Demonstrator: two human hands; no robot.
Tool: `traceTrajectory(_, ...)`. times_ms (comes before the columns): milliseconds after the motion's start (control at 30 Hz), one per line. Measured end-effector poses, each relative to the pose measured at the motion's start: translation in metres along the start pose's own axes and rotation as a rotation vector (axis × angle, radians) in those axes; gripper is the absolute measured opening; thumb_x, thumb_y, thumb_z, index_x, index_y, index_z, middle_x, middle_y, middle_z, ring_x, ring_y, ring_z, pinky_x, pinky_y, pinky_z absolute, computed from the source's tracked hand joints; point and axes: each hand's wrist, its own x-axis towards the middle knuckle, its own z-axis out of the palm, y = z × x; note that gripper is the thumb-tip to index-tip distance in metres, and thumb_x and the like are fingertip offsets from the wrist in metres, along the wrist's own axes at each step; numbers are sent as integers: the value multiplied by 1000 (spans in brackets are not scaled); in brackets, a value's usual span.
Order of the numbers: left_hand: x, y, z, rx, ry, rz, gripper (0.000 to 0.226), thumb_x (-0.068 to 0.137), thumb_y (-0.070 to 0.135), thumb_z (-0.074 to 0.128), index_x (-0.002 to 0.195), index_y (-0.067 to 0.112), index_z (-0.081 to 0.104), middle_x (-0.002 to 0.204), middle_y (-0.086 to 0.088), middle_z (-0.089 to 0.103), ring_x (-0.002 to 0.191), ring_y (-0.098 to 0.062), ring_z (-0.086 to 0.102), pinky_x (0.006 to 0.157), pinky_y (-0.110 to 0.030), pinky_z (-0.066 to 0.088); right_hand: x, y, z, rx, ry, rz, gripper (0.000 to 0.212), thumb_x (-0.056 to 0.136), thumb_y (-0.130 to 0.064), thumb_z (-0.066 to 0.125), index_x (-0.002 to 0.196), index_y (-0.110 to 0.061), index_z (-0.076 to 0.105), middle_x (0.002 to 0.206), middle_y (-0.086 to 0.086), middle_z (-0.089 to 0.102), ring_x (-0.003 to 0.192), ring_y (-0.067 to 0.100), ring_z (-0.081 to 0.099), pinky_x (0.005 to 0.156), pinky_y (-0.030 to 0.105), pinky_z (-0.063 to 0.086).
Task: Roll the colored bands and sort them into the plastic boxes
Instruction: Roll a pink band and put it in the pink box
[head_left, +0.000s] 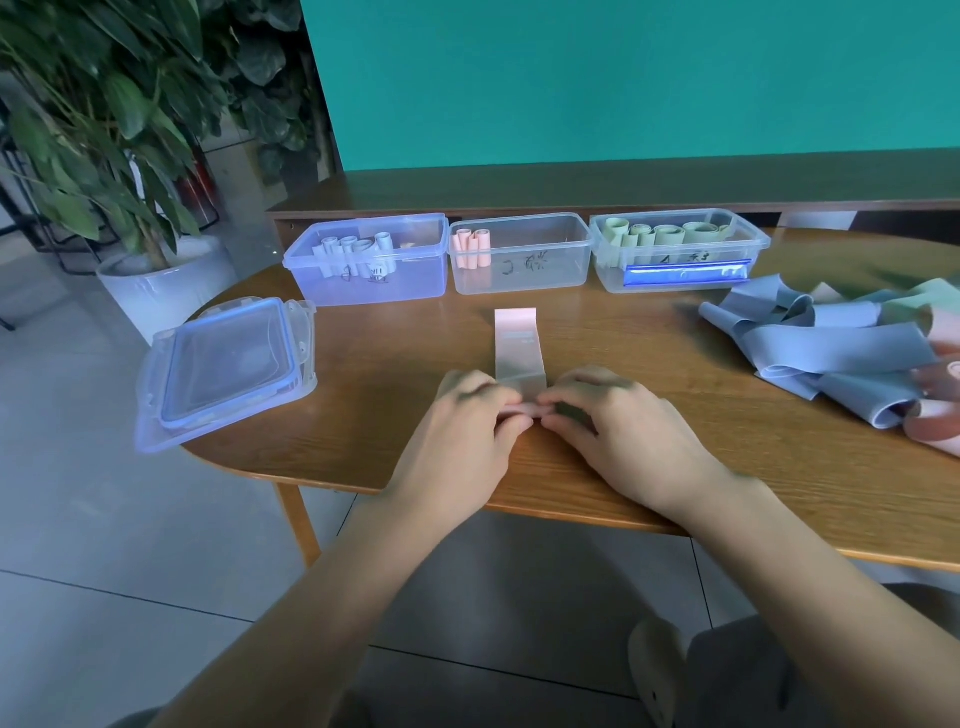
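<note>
A pink band (517, 343) lies flat on the wooden table (395, 374), stretching away from me. Its near end is curled into a small roll pinched between my left hand (470, 421) and my right hand (613, 421). Three clear plastic boxes stand in a row at the back. The left box (415, 283) holds several pale blue rolls. Pink rolls stand in the middle box (540, 260). Green rolls fill the right box (753, 244). A heap of unrolled blue, green and pink bands (836, 348) lies at the right.
Box lids (228, 364) are stacked at the table's left edge, overhanging it slightly. A potted plant (156, 280) stands on the floor to the left. A wooden ledge and a teal wall rise behind the boxes.
</note>
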Motion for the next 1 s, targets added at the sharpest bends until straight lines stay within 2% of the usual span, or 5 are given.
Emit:
traceTrajectory(233, 1, -2, 4, 15, 82, 35, 10, 91, 17, 71, 101, 18, 74, 99, 4, 65, 99, -10, 56, 82, -16, 44, 5, -3, -2, 18, -12, 25, 39, 96, -62, 36, 113, -41, 65, 116, -18, 57, 105, 16, 61, 74, 38, 52)
traceTrajectory(533, 11, -5, 5, -46, 46, -7, 15, 97, 28, 63, 105, 21, 74, 104, 7, 67, 102, -13, 52, 82, -12, 31, 6, -1, 1, 26, 52, 13, 17, 98, -37, 60, 115, -39, 65, 118, -19, 58, 98, 11, 61, 73, 37, 54)
traceTrajectory(833, 18, -7, 7, -57, 22, -3, 18, 95, 18, 67, 109, 24, 76, 103, 6, 62, 100, -8, 46, 83, -6, 27, 16, 8, 0, 79, 23, 4, 14, 98, -39, 60, 111, -41, 67, 113, -21, 62, 99, 5, 58, 76, 37, 54)
traceTrajectory(933, 22, -11, 9, -98, 20, -28, 14, 94, 19, 68, 104, 21, 76, 99, 4, 60, 94, -5, 47, 81, -2, 30, 19, 8, 3, 117, 98, -30, 12, 99, -31, 62, 106, -34, 71, 106, -20, 62, 97, 4, 57, 81, 31, 50)
traceTrajectory(1000, 24, -13, 11, -88, 11, -36, 14, 93, 20, 69, 104, 23, 77, 98, 4, 62, 93, -7, 51, 82, -9, 35, 25, 8, 6, 183, 131, -76, 17, 98, -16, 62, 108, -25, 72, 101, -20, 63, 96, -7, 54, 92, 18, 41)
